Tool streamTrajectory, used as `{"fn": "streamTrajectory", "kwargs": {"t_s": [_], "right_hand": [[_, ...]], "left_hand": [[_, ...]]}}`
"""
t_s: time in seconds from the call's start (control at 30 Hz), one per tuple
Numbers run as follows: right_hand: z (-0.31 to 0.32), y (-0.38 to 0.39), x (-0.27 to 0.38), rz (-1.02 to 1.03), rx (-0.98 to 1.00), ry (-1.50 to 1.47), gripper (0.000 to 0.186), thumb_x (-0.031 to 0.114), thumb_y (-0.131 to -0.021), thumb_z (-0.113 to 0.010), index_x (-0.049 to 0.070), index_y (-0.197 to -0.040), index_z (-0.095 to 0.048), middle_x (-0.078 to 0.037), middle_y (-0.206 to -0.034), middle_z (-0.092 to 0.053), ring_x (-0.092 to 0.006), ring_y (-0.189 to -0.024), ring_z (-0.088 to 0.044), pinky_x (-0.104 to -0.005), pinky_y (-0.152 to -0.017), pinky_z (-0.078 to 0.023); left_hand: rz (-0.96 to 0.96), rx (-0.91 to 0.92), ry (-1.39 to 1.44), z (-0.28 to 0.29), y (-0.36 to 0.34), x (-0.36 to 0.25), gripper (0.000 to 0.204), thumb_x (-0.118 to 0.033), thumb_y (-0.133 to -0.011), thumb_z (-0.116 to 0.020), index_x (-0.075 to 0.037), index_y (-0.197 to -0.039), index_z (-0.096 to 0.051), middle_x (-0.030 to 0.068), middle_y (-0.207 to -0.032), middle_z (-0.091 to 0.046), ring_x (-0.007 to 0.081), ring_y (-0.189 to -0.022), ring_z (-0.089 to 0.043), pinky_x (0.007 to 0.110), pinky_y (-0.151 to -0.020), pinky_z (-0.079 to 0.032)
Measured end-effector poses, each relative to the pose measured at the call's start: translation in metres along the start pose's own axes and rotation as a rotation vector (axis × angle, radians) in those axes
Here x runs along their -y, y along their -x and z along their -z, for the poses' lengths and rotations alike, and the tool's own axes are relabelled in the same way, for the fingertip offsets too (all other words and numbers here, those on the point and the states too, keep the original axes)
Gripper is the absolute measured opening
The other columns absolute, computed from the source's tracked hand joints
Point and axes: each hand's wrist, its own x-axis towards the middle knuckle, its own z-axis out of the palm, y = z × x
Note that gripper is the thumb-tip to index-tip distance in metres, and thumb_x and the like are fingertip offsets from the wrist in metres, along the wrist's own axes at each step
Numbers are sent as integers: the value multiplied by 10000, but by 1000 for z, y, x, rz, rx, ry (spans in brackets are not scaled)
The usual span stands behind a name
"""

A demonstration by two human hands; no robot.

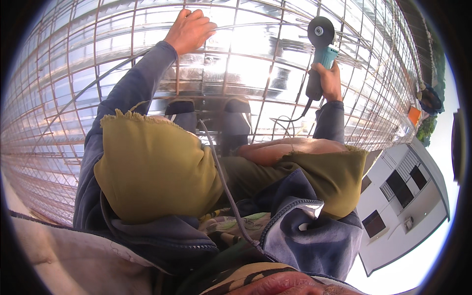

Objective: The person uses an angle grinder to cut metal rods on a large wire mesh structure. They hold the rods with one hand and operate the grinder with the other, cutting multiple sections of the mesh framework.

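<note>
My right hand [328, 81] is wrapped round the dark handle of an angle grinder [328, 53] with a teal body. Its dark round disc [320, 31] points away from me, above the steel mesh. A black power cord [306, 109] runs from the handle's near end down to the mesh. Farther left, my left hand [191, 32] is closed on a thin metal rod [241, 24]. The rod extends to the right of the fist, over the rusty steel mesh [178, 73]. The fingers partly hide the grip.
Shiny corrugated metal sheets [211, 66] lie under the mesh. Several loose rods [297, 45] rest beside the grinder. My dark shoes [183, 109] stand between my knees. At the far right are another person [430, 98], an orange object [414, 115] and a pale building [405, 206].
</note>
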Motion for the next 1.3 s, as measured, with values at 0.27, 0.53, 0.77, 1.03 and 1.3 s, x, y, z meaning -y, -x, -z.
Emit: {"fn": "streamTrajectory", "kwargs": {"t_s": [0.27,0.53,0.77,1.03,1.3], "right_hand": [[-5,-42,-3,10,4,245,521,148,-839,-803,-63,-1278,-617,-155,-1013,-748,-228,-817,-728,-366,-748,-604],[-6,-57,2,0,35,248,506,154,-853,-798,-70,-1271,-624,-152,-985,-751,-219,-816,-731,-353,-743,-603],[-5,-65,-3,21,41,271,488,135,-862,-792,-56,-1274,-614,-147,-959,-735,-221,-766,-720,-363,-690,-596],[-5,-75,-8,72,20,330,532,162,-840,-806,-62,-1286,-623,-151,-973,-751,-220,-785,-729,-364,-714,-602],[-16,-60,19,31,47,268,431,84,-877,-774,-53,-1234,-575,-151,-893,-711,-233,-664,-707,-380,-565,-604]], "left_hand": [[7,112,-122,-1,-1,-1,264,-378,-1110,-636,-179,-1221,-770,-34,-1066,-742,173,-1114,-600,446,-1058,-379],[22,132,-80,3,-3,3,286,-392,-1109,-636,-174,-1226,-779,-18,-1016,-749,168,-1087,-603,451,-1052,-379],[34,149,-64,1,-6,8,297,-401,-1114,-625,-175,-1236,-774,-9,-1027,-756,186,-1073,-620,452,-1060,-382],[133,277,-60,-7,-9,7,444,-487,-1174,-466,-162,-1136,-767,53,-913,-770,216,-905,-680,441,-1037,-429],[175,404,-164,-5,-15,1,466,-501,-1172,-458,-165,-1095,-771,79,-761,-752,235,-726,-660,423,-993,-452]]}}
